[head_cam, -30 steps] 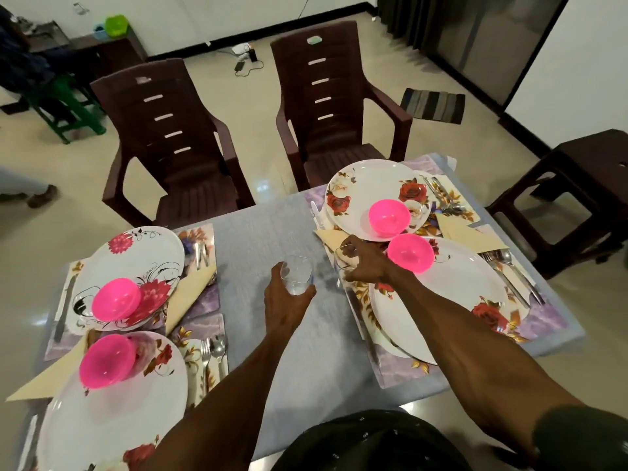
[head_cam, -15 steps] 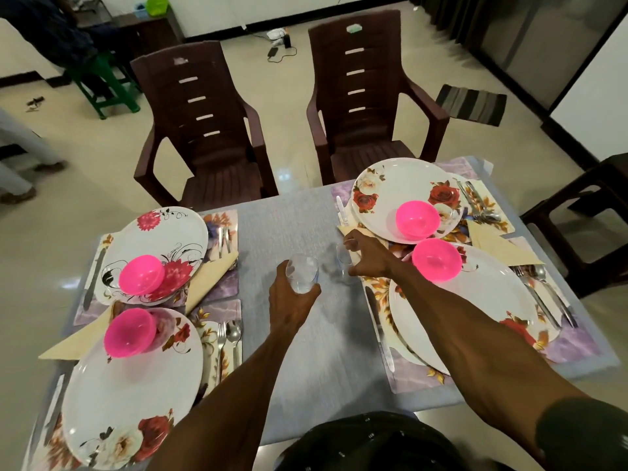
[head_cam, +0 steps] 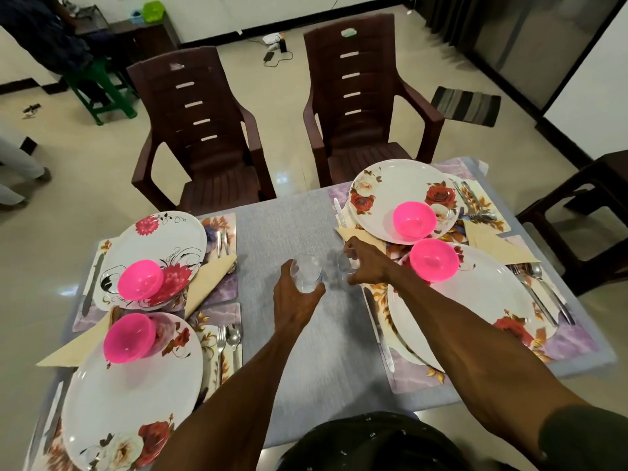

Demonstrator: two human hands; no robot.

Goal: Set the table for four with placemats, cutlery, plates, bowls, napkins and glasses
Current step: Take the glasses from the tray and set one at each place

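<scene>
Both hands gripped glasses over the grey middle of the bench (head_cam: 306,351). Left hand (head_cam: 295,304) curled round a glass (head_cam: 307,275), thumb at its right side. Right hand (head_cam: 365,263) pinched a second glass (head_cam: 346,265) just beside the first, near a napkin (head_cam: 360,236). Four plates with pink bowls sat on placemats at either side.

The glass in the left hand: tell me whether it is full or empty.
Empty, as far as can be seen. The left hand grips the glass upright above the grey table; it looks clear throughout, with no liquid line visible.
</scene>
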